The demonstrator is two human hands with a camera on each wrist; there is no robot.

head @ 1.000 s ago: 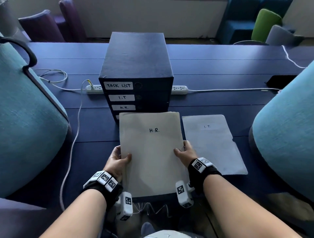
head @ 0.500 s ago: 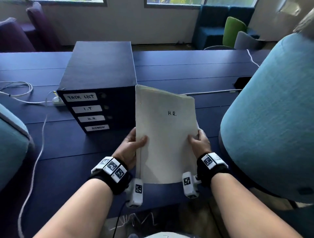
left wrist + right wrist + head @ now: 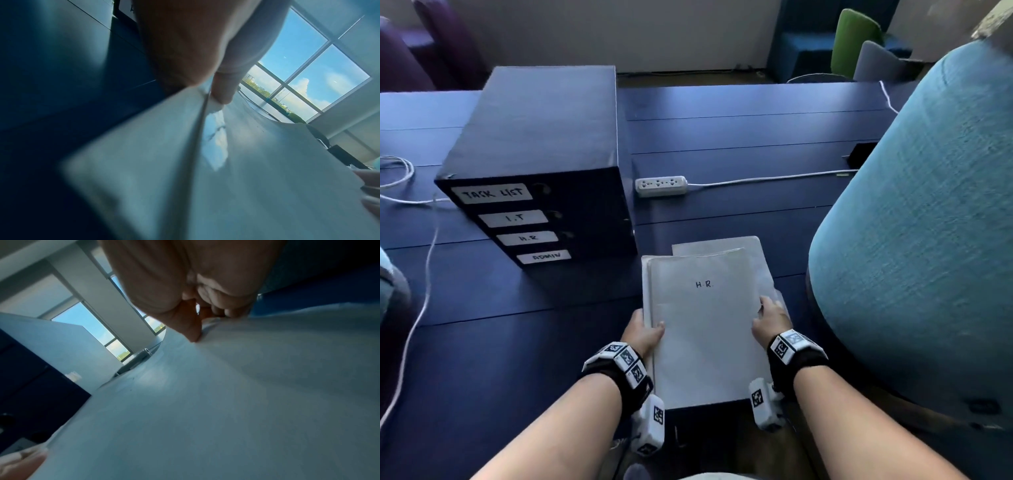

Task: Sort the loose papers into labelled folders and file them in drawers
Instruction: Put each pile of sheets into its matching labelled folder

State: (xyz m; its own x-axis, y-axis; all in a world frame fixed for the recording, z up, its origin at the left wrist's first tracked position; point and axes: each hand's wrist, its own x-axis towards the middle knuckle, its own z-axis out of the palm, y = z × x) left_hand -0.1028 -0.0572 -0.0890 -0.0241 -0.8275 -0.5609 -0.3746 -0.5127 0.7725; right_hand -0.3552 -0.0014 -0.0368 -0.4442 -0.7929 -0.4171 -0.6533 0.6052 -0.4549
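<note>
A pale folder marked H.R. lies over another pale folder at the table's near edge. My left hand grips its left edge, thumb on top; the left wrist view shows that thumb pressing the cover of the H.R. folder. My right hand holds the right edge, and in the right wrist view its thumb pinches the H.R. folder. A dark blue drawer box stands to the left with labels TASK LIST, I.T, H.R and ADMIN.
A white power strip with its cable lies behind the folders on the blue table. A teal chair back stands close on the right. White cables trail on the left. Chairs stand beyond the table.
The H.R. folder was lifted upright and moved to the right, and now lies flat on top of the I.T folder. Both hands kept hold of it.
</note>
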